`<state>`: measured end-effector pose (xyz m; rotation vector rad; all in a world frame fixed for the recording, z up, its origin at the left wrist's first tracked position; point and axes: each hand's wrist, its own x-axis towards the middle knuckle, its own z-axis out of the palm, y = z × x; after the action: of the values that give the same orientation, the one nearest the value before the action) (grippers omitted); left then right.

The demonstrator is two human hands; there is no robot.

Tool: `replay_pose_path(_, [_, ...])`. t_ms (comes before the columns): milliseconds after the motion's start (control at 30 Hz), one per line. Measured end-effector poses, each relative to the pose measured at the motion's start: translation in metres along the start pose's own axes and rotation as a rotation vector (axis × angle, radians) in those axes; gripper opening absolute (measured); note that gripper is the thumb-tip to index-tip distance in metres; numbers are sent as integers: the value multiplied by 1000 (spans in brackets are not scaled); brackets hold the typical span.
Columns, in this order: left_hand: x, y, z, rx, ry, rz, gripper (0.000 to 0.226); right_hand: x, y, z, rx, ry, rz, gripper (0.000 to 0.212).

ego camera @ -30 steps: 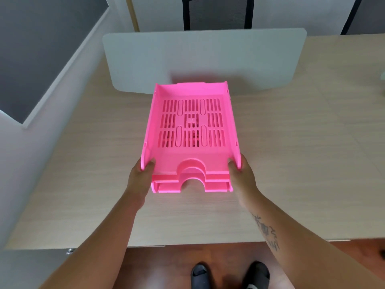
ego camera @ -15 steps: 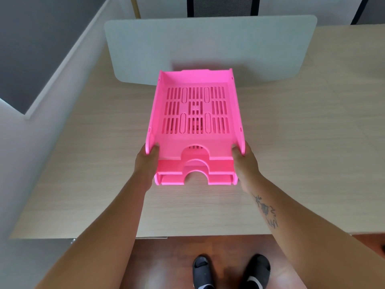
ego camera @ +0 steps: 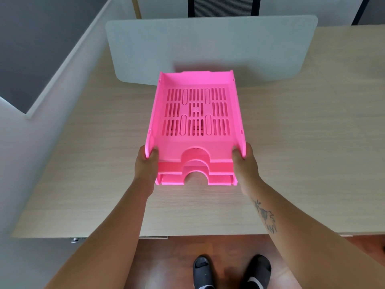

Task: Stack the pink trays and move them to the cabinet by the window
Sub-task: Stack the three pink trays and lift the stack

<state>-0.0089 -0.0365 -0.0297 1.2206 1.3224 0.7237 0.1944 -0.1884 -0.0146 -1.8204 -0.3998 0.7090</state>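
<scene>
A stack of pink trays [ego camera: 195, 113] hangs above the wooden desk [ego camera: 302, 153] in the middle of the head view, its slotted floor facing up and the notched front ends toward me. Three notched fronts show, one under another. My left hand [ego camera: 145, 165] grips the stack's near left corner, thumb over the top rim. My right hand [ego camera: 245, 163] grips the near right corner the same way. The lower trays are mostly hidden under the top one.
A pale grey divider panel [ego camera: 208, 49] stands upright across the desk just behind the trays. A dark chair back [ego camera: 223, 6] shows beyond it. A grey wall and ledge [ego camera: 41, 59] run along the left. My feet in dark slippers [ego camera: 231, 272] stand on the wooden floor.
Both hands have raised the stack of trays off the desk and carried it slightly away from me; the front of the stack sits higher over the desk than a second ago.
</scene>
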Motion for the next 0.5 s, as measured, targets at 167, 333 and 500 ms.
replay_pose_path(167, [-17,-10,0,-162,-112,-20,49,-12,12,-3,77,-76,64,60])
replay_pose_path(333, [-20,-18,2,-218,-156,-36,51,-10,22,-4,95,-144,172,71])
replay_pose_path(500, [-9,-13,4,-95,-93,9,46,-10,18,0,80,-79,55,67])
